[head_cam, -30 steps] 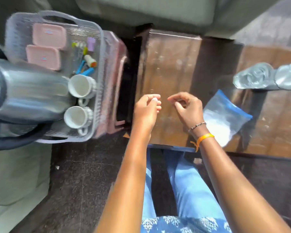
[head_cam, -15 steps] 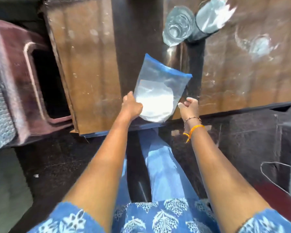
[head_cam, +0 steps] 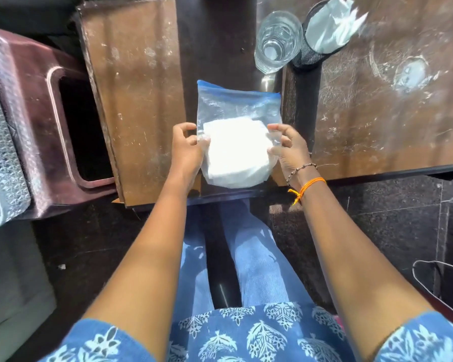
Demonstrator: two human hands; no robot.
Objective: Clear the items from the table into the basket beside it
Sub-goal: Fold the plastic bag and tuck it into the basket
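Half a second ago the hands only touched the bag [head_cam: 237,142]; now both close on it, the left hand [head_cam: 186,147] on one side and the right hand [head_cam: 285,150] on the other. I judge the lift comes next. Both arms reach forward, fingers curled. The glass [head_cam: 277,43] stands beyond the right hand on the tabletop [head_cam: 141,100]; the basket [head_cam: 0,142] is far left of the left hand.
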